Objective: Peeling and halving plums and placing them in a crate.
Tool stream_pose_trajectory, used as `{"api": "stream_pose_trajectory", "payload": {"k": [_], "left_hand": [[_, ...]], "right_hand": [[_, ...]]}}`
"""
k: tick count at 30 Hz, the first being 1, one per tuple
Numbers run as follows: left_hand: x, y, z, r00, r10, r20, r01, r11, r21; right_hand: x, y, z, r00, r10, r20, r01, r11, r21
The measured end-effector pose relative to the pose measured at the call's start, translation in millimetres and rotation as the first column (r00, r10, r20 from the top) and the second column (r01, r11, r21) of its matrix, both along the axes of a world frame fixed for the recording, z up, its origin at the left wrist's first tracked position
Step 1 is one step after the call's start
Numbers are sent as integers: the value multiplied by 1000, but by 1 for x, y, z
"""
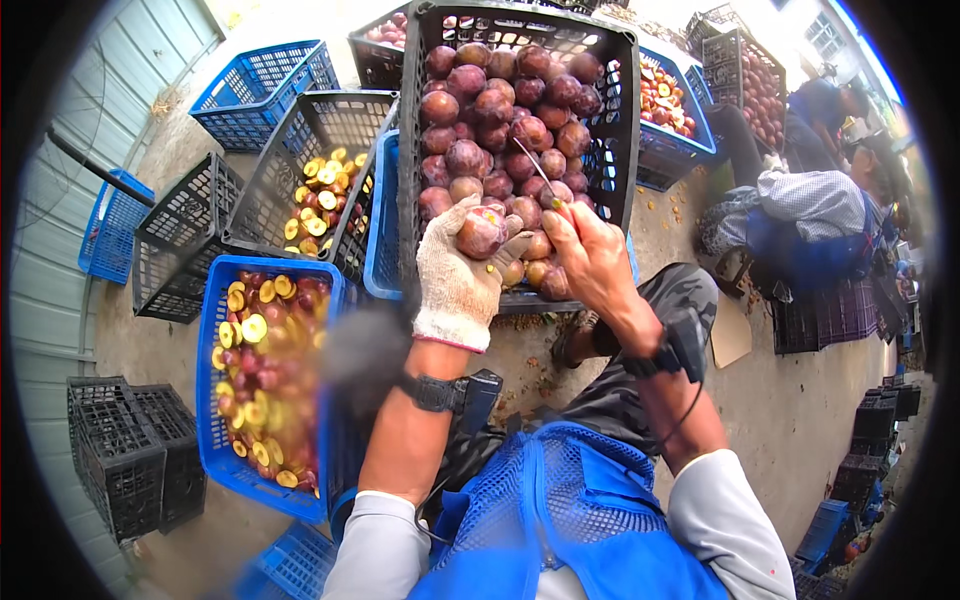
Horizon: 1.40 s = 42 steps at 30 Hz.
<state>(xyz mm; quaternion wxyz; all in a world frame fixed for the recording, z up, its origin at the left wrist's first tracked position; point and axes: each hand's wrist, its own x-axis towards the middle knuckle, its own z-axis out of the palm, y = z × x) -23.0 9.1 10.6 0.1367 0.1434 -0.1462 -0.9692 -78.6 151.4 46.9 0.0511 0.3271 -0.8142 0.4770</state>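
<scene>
My left hand [461,277], in a cream knit glove with juice marks, holds a reddish-purple plum [481,232] between thumb and fingers. Bare, my right hand [592,255] grips a small thin-bladed knife [534,161] by its handle, just right of that plum. The blade points up and to the left, apart from the held plum. Both hands are over the near part of a black plastic crate [632,150] filled with whole plums [491,106]. Inside my right fist most of the knife's handle is hidden.
Left of my arm stands a blue crate [204,375] of halved plums; behind it, a black crate [259,176] holds more halves. Another blue crate [701,139] of cut plums is at the upper right. Several co-workers [806,202] sit at the right. Stacked black crates [120,450] stand by the metal wall.
</scene>
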Motion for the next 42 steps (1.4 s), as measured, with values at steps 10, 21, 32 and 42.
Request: {"api": "stream_pose_trajectory", "payload": {"k": [10,21,32,42], "left_hand": [[-7,-2,-28,988,-130,78,127,991,40],[4,-12,-11,997,-45,-68,46,999,21],[0,6,-4,1000,-14,-16,14,999,-34],[5,3,17,970,-238,44,239,971,-14]], "right_hand": [[25,-39,-22,999,-39,-31,34,989,-146],[38,11,-8,947,230,223,-238,971,9],[41,0,-30,990,129,54,-132,989,68],[57,-12,-35,988,57,-143,-31,982,184]]}}
